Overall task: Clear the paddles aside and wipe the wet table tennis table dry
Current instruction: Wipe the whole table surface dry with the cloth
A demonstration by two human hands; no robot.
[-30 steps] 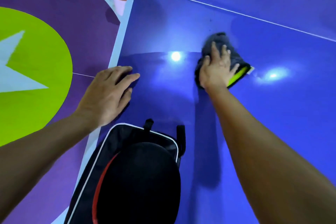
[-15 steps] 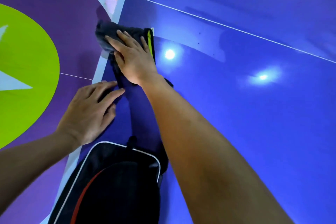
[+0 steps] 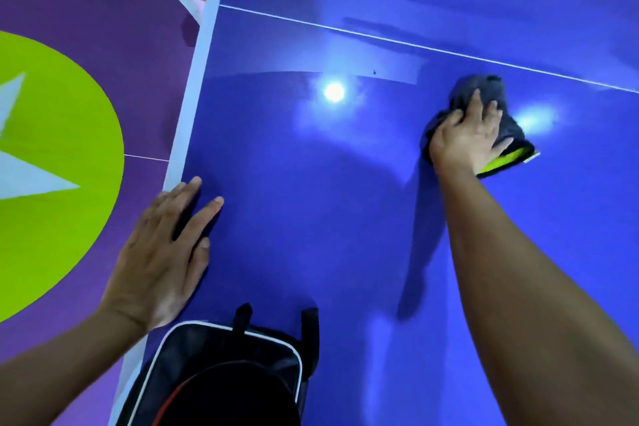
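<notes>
Head view: the left hand (image 3: 162, 252) is laid flat on the table (image 3: 311, 218) just inside its pale left edge (image 3: 197, 86), fingers straight and slightly spread, unmoved over the last second. Just beside its wrist a black bag (image 3: 221, 373) is set at the near edge; whether paddles are inside cannot be told. The cloth (image 3: 484, 90), which was at the left edge half a second ago, has been swept to the right. It is now pressed down under the right hand (image 3: 463, 138), fingers spread flat on top, just short of the white line (image 3: 380, 34). One pass across this band is judged done. Open table is seen to the right and beyond the line; only the bag hems the near side.
</notes>
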